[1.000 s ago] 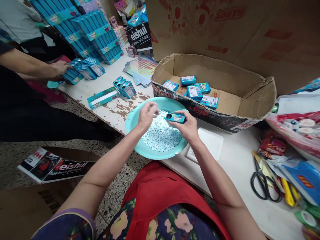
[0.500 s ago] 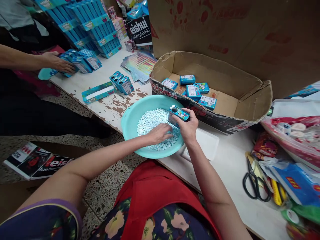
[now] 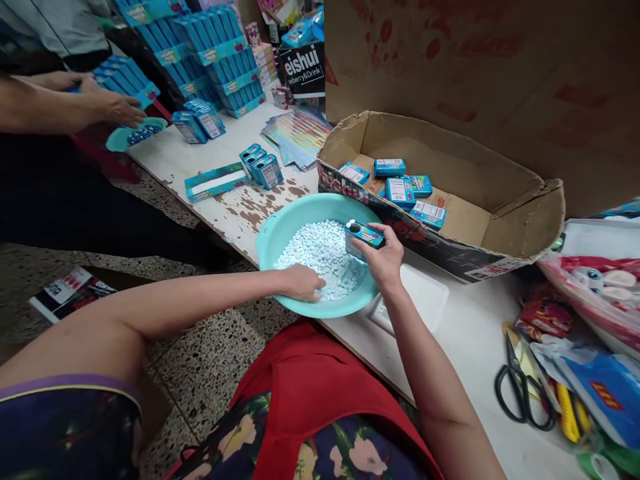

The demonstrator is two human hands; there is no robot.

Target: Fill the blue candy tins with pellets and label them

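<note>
A turquoise basin point(image 3: 270, 230) at the table's front edge holds a heap of small white candies point(image 3: 320, 243). My left hand point(image 3: 301, 282) is down in the heap, its fingers curled; the fingertips and whatever they hold are hidden. My right hand point(image 3: 387, 260) is closed around a small blue candy box point(image 3: 365, 235), held above the basin's right side. The box's end has a dark round opening, with white candy showing at its corner. Behind the basin, an open cardboard carton point(image 3: 470, 213) contains several similar blue boxes point(image 3: 400, 191).
Three blue boxes point(image 3: 263, 167) stand by a flat display tray point(image 3: 217, 182). Shiny sheets point(image 3: 295, 137) lie behind. Another person's hands point(image 3: 113, 103) hold a filled display tray at far left, near stacked trays point(image 3: 220, 60). Scissors point(image 3: 523, 387) and a white plastic lid point(image 3: 425, 297) lie right.
My left hand has moved left and sunk into the candies. My right hand still holds the box over the basin. The other person has lifted a tray of boxes off the table.
</note>
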